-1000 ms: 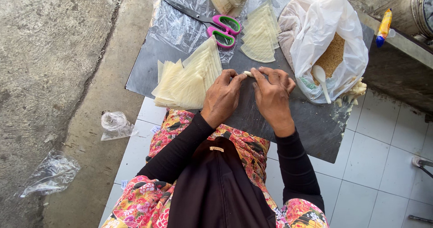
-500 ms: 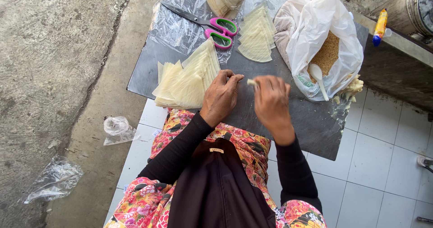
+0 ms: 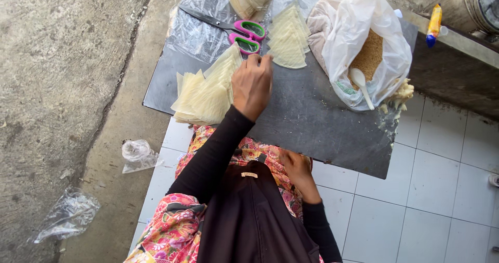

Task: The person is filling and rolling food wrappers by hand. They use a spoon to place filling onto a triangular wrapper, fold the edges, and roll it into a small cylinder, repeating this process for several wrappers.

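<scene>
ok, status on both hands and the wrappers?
Left hand out over the board, fingertips at the small wrapper stack, grip not visible. Right hand back at the lap, empty. Scissors lie beside the reach.

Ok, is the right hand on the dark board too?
No, the right hand rests in the lap below the board; only the left hand reaches over it.

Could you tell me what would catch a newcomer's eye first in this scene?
Probably the pink and green scissors at the far side of the dark board, just beyond the left hand reaching toward the triangular wrapper stack. A bigger pile of pale wrappers lies left of that hand. On the right, an open plastic bag holds brown filling and a white spoon.
</scene>
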